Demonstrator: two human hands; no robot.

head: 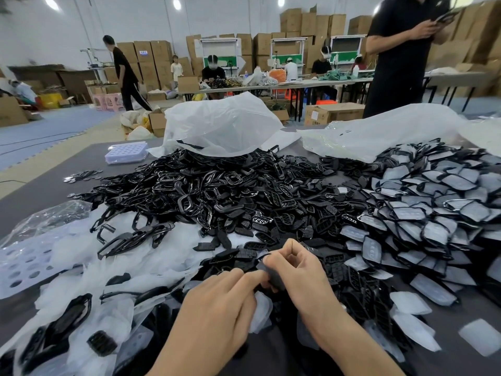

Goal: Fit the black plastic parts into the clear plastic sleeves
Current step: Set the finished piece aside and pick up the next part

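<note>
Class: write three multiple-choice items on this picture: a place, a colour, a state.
1. The sleeved parts pile lies to the person's: A left; B right; C rear.
2. The big bag behind the loose black parts is: A white; B green; C red.
3. The left hand and right hand: A lie flat; B pinch one dark part; C hang idle.
Key: 1 B, it fills the right side. 2 A, pale plastic. 3 B, fingers close on it.
</note>
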